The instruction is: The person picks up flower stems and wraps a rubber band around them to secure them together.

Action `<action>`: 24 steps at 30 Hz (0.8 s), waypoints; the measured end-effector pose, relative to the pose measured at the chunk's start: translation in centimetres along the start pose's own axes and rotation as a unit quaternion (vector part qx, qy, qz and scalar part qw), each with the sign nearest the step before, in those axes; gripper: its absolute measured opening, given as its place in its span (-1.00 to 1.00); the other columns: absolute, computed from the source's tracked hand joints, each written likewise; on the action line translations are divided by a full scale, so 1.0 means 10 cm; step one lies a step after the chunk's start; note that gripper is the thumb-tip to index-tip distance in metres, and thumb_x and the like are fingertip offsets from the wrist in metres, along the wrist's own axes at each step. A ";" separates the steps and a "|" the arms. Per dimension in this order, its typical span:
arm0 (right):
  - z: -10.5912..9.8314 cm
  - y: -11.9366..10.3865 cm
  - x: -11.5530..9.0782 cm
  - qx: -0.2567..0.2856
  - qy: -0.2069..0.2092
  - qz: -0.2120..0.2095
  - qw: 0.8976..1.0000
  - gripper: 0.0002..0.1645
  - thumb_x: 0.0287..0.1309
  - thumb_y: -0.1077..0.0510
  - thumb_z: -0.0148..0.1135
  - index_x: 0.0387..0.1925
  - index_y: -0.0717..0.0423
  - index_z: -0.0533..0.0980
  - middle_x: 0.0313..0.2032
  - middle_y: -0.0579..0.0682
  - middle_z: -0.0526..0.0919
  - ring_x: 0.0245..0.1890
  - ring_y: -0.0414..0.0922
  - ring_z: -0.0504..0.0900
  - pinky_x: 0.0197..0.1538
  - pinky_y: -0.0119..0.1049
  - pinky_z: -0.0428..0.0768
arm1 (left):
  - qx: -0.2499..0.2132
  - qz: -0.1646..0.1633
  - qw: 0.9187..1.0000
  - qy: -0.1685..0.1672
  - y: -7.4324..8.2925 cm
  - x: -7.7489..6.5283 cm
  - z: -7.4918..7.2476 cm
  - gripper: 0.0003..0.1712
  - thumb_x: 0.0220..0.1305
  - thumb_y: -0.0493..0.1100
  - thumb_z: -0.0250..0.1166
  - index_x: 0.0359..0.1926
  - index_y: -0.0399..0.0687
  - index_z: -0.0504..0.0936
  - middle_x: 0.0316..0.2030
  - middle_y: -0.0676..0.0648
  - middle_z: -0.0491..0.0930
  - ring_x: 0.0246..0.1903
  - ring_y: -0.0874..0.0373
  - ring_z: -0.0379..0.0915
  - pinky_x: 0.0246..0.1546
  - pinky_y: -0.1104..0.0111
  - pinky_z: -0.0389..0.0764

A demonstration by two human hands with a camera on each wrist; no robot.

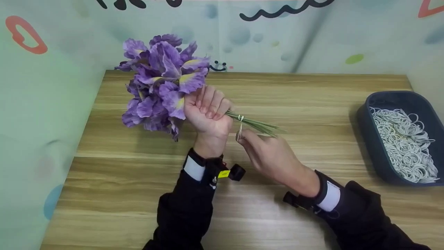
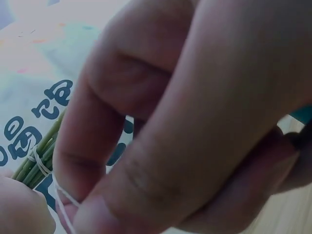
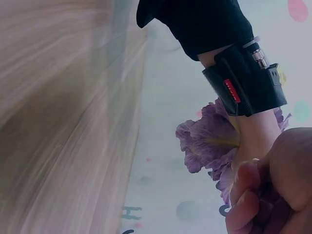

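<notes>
My left hand (image 1: 210,109) grips a bunch of purple irises (image 1: 163,76) by the stems, just below the blooms. The green stems (image 1: 258,125) point out to the right from the fist. A white rubber band (image 1: 240,118) is wrapped round them, and a loop of it is stretched down toward me. My right hand (image 1: 272,158) pinches that loop between thumb and index finger. In the left wrist view the band's strands (image 2: 66,200) run taut from the stems to the right fingertips. The right wrist view has the curled right fingers (image 3: 243,209) in front of the left forearm.
At the right of the wooden table (image 1: 138,194) stands a dark blue bin (image 1: 369,146) with a heap of white rubber bands (image 1: 406,149). Printed pale panels (image 1: 260,45) rise behind and at the left of the table.
</notes>
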State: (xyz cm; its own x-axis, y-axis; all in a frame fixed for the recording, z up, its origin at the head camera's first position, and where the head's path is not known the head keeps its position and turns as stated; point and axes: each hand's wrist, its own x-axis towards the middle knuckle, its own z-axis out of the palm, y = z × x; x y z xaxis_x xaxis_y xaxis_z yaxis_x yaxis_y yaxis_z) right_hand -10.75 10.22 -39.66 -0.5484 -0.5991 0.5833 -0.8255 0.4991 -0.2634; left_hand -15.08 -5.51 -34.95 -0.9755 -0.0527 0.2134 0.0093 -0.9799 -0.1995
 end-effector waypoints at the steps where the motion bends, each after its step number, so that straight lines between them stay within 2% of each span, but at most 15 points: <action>1: -0.01 0.00 0.00 0.000 0.003 -0.004 1.000 -0.93 0.38 0.22 0.19 -0.20 0.17 0.50 -0.59 -0.10 0.50 -0.69 -0.20 0.45 -0.61 -0.35 0.51 | -0.001 -0.001 1.000 0.000 0.00 0.00 0.00 -0.65 0.01 -0.28 -0.06 -0.70 0.13 -0.01 -0.83 0.15 0.02 -0.82 0.34 -0.21 -0.83 0.58 -0.12; 5: -0.05 -0.02 -0.01 -0.001 0.010 -0.015 1.000 -0.93 0.37 0.24 0.20 -0.21 0.16 0.48 -0.70 -0.17 0.38 -0.79 -0.30 0.30 -0.75 -0.46 0.28 | -0.013 -0.008 1.000 -0.007 0.01 0.01 0.01 -0.63 0.06 -0.26 -0.04 -0.71 0.13 0.01 -0.83 0.15 0.01 -0.84 0.33 -0.19 -0.82 0.59 -0.13; 8: -0.09 -0.03 -0.01 -0.002 0.013 -0.016 1.000 -0.93 0.37 0.23 0.21 -0.21 0.16 0.49 -0.70 -0.18 0.39 -0.79 -0.31 0.31 -0.75 -0.46 0.29 | -0.015 -0.007 1.000 -0.010 0.02 0.02 0.00 -0.63 0.07 -0.26 -0.04 -0.72 0.12 0.01 -0.84 0.15 0.02 -0.84 0.33 -0.19 -0.82 0.59 -0.13; 17: -0.22 -0.05 0.02 -0.009 0.042 -0.020 0.999 -0.92 0.39 0.19 0.19 -0.21 0.15 0.55 -0.57 -0.11 0.59 -0.71 -0.24 0.46 -0.68 -0.36 0.49 | -0.015 -0.010 0.999 -0.028 0.03 0.04 -0.03 -0.64 0.05 -0.27 -0.05 -0.71 0.12 0.00 -0.81 0.16 -0.03 -0.84 0.32 -0.16 -0.82 0.58 -0.13; 22: -0.31 -0.06 0.03 -0.012 0.052 -0.019 0.998 -0.86 0.42 0.17 0.15 -0.21 0.16 0.57 -0.59 -0.10 0.56 -0.74 -0.26 0.42 -0.73 -0.38 0.42 | -0.012 -0.008 1.000 -0.026 0.03 0.04 -0.05 -0.67 0.01 -0.27 -0.07 -0.71 0.12 0.00 -0.81 0.16 -0.02 -0.84 0.32 -0.15 -0.82 0.58 -0.14; 24: -0.36 -0.06 0.03 -0.010 0.055 -0.021 0.998 -0.87 0.40 0.20 0.15 -0.19 0.18 0.58 -0.62 -0.10 0.56 -0.79 -0.30 0.35 -0.78 -0.43 0.32 | -0.010 -0.005 1.000 -0.025 0.04 0.04 -0.04 -0.67 0.00 -0.27 -0.08 -0.71 0.12 0.00 -0.82 0.16 -0.01 -0.83 0.33 -0.17 -0.82 0.58 -0.14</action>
State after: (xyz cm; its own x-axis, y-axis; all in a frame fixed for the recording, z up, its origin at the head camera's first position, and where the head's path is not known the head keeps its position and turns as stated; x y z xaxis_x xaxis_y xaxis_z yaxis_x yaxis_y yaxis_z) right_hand -9.92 12.00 -36.57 -0.4946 -0.5476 0.6749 -0.8440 0.4879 -0.2227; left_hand -15.57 -5.81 -35.36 -0.9636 -0.0533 0.2620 -0.0048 -0.9764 -0.2161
